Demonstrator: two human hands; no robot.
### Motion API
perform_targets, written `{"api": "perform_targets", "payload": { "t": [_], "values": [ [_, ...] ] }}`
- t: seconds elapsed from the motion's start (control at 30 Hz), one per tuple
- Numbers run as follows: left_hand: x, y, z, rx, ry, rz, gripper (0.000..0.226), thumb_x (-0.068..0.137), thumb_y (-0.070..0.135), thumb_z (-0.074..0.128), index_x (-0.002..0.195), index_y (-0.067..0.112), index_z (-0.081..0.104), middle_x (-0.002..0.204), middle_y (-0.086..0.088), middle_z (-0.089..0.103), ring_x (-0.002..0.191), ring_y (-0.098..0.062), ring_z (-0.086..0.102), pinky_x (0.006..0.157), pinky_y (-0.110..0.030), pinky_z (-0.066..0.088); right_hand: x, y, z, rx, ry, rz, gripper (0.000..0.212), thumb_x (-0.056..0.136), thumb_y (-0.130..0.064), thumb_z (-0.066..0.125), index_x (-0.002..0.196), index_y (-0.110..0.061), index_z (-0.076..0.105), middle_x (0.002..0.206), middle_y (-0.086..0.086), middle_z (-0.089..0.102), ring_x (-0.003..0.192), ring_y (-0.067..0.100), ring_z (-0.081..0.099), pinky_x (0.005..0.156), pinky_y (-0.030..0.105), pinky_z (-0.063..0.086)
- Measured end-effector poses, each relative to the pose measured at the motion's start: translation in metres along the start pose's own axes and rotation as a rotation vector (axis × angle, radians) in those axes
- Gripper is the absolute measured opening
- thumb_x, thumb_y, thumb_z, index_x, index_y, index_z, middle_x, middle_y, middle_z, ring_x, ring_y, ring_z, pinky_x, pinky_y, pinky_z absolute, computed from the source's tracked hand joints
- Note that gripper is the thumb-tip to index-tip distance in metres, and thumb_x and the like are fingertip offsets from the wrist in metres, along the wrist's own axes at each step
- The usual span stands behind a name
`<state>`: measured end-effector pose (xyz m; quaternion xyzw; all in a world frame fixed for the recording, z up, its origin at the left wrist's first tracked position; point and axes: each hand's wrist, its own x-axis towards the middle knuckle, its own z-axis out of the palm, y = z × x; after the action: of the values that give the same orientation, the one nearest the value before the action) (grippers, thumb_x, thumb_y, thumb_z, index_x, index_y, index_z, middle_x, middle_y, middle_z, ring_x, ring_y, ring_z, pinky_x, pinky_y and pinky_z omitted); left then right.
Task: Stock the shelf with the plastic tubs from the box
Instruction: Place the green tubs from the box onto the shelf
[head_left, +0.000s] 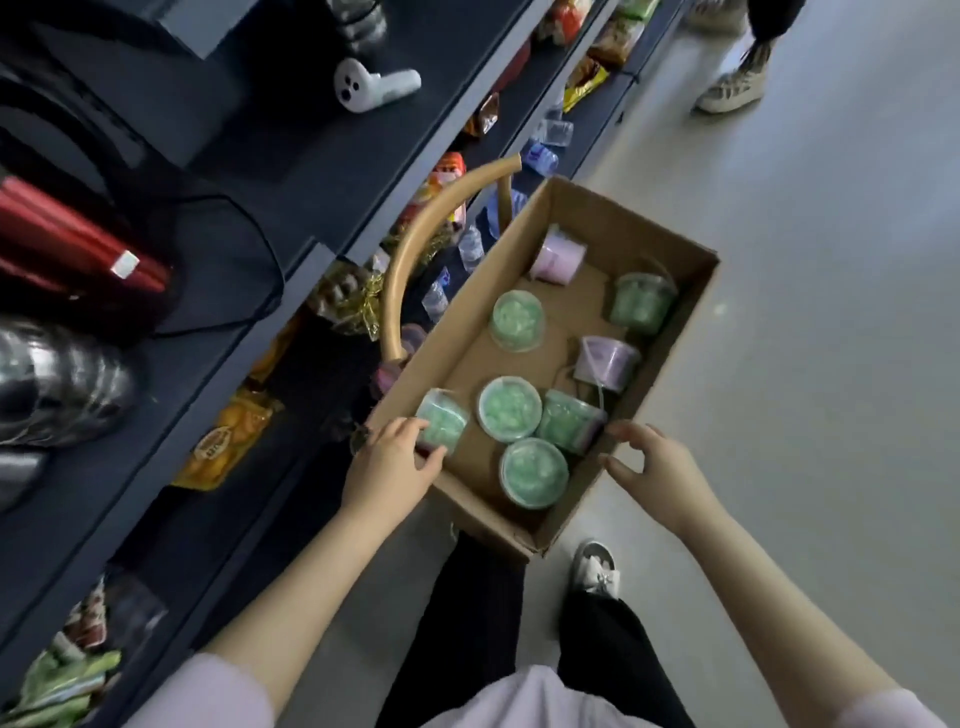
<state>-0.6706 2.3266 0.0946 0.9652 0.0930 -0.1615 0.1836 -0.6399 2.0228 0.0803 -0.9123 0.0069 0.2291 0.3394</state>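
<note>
Green tub (441, 423) lay in the box's (623, 228) near-left corner, left hand (389, 460) clamped round it. Seven more tubs (508, 409) in the box, green and lilac. Right hand (654, 460) by the right wall, fingers loosely curled, holding nothing. Box on floor (805, 415) beside shelf (311, 260).

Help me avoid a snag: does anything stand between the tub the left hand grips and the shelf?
Yes. The box's wall rises right beside the green tub under the left hand; further along, a basket handle arches before the shelf.
</note>
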Motion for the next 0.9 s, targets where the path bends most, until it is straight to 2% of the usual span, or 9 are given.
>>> {"api": "perform_targets", "payload": {
  "t": [0.07, 0.13, 0.23, 0.33, 0.43, 0.53, 0.63, 0.73, 0.9],
  "values": [
    [0.029, -0.018, 0.021, -0.021, -0.063, -0.028, 0.046, 0.091, 0.042, 0.056, 0.13, 0.018, 0.052, 0.131, 0.001, 0.054, 0.121, -0.022, 0.048, 0.09, -0.035, 0.045, 0.028, 0.001, 0.027, 0.036, -0.005, 0.062, 0.026, 0.082, -0.018, 0.072, 0.106, -0.013, 0.064, 0.098, 0.004, 0.065, 0.093, 0.022, 0.061, 0.079, 0.028, 0.043],
    [0.061, -0.036, 0.041, -0.062, -0.116, -0.074, 0.048, 0.091, 0.041, 0.057, 0.131, 0.016, 0.051, 0.131, -0.001, 0.054, 0.121, -0.024, 0.048, 0.091, -0.038, 0.046, 0.059, 0.002, 0.055, 0.076, -0.026, 0.133, 0.032, 0.083, -0.023, 0.072, 0.112, -0.015, 0.063, 0.096, 0.003, 0.063, 0.092, 0.023, 0.061, 0.08, 0.031, 0.047],
    [0.104, -0.057, 0.066, -0.098, -0.198, -0.128, 0.049, 0.091, 0.04, 0.057, 0.132, 0.014, 0.048, 0.128, -0.006, 0.056, 0.118, -0.026, 0.049, 0.091, -0.04, 0.047, 0.104, 0.001, 0.091, 0.141, -0.059, 0.218, 0.048, 0.085, -0.029, 0.07, 0.129, -0.017, 0.056, 0.116, 0.001, 0.062, 0.11, 0.02, 0.058, 0.091, 0.032, 0.047],
    [0.136, -0.074, 0.088, -0.171, -0.286, -0.236, 0.057, 0.091, 0.041, 0.058, 0.138, 0.013, 0.041, 0.134, -0.009, 0.053, 0.121, -0.028, 0.05, 0.096, -0.039, 0.044, 0.143, -0.002, 0.118, 0.146, -0.082, 0.206, 0.055, 0.087, -0.03, 0.068, 0.137, -0.017, 0.049, 0.136, 0.001, 0.055, 0.128, 0.019, 0.048, 0.106, 0.036, 0.039],
    [0.159, -0.083, 0.105, -0.324, -0.392, -0.402, 0.067, 0.091, 0.042, 0.057, 0.146, 0.013, 0.031, 0.144, -0.01, 0.046, 0.128, -0.029, 0.046, 0.104, -0.038, 0.039, 0.174, -0.006, 0.137, 0.124, -0.057, 0.206, 0.048, 0.089, -0.023, 0.066, 0.135, -0.018, 0.053, 0.134, 0.005, 0.057, 0.126, 0.022, 0.049, 0.103, 0.031, 0.036],
    [0.173, -0.093, 0.121, -0.438, -0.467, -0.473, 0.067, 0.091, 0.043, 0.058, 0.146, 0.013, 0.033, 0.143, -0.01, 0.046, 0.129, -0.028, 0.046, 0.107, -0.04, 0.037, 0.195, -0.009, 0.149, 0.147, -0.09, 0.267, 0.052, 0.089, -0.025, 0.065, 0.139, -0.022, 0.048, 0.137, 0.002, 0.054, 0.128, 0.02, 0.047, 0.102, 0.028, 0.035],
    [0.177, -0.101, 0.133, -0.534, -0.5, -0.486, 0.055, 0.09, 0.041, 0.059, 0.136, 0.015, 0.045, 0.13, -0.007, 0.058, 0.118, -0.026, 0.055, 0.102, -0.04, 0.043, 0.206, -0.011, 0.156, 0.114, -0.185, 0.338, 0.064, 0.088, -0.031, 0.066, 0.146, -0.025, 0.039, 0.142, 0.003, 0.051, 0.13, 0.023, 0.046, 0.103, 0.031, 0.037],
    [0.181, -0.106, 0.14, -0.572, -0.493, -0.463, 0.053, 0.09, 0.038, 0.06, 0.137, 0.02, 0.045, 0.127, -0.004, 0.061, 0.114, -0.024, 0.059, 0.099, -0.041, 0.046, 0.213, -0.012, 0.163, -0.025, -0.222, 0.331, 0.071, 0.085, -0.035, 0.069, 0.148, -0.026, 0.034, 0.142, 0.01, 0.048, 0.131, 0.03, 0.043, 0.105, 0.038, 0.038],
    [0.18, -0.11, 0.147, -0.53, -0.468, -0.409, 0.054, 0.092, 0.041, 0.058, 0.14, 0.021, 0.044, 0.129, -0.006, 0.06, 0.114, -0.025, 0.059, 0.096, -0.043, 0.048, 0.219, -0.004, 0.169, -0.214, -0.219, 0.368, 0.068, 0.078, -0.041, 0.074, 0.138, -0.024, 0.048, 0.132, 0.014, 0.051, 0.122, 0.033, 0.044, 0.097, 0.037, 0.039]
  ]
}}
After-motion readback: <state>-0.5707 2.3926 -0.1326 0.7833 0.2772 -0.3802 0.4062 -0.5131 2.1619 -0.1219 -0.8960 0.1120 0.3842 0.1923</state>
